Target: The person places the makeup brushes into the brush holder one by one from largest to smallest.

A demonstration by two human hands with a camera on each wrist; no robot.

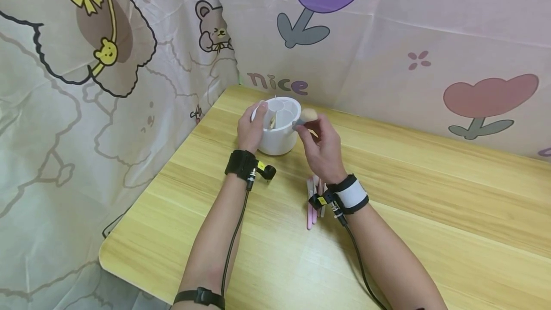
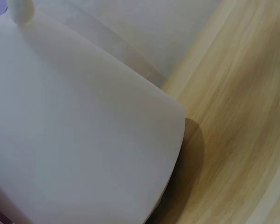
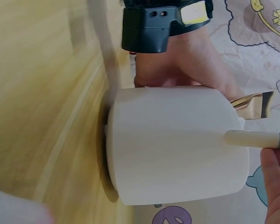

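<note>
My head view looks forward and down over the wood-grain table [image 1: 413, 238]; both wrist views share the white compartment organizer [image 1: 276, 142], side-on, up close, the right turned sideways.

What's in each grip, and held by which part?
Right grip: brush, pinched at its blue-green part. Left grip: white container, held at rim and side.

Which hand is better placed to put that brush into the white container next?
Probably the right hand: it pinches the brush close to the rim of the white container. The left hand looks busy, holding the container at its left side.
</note>
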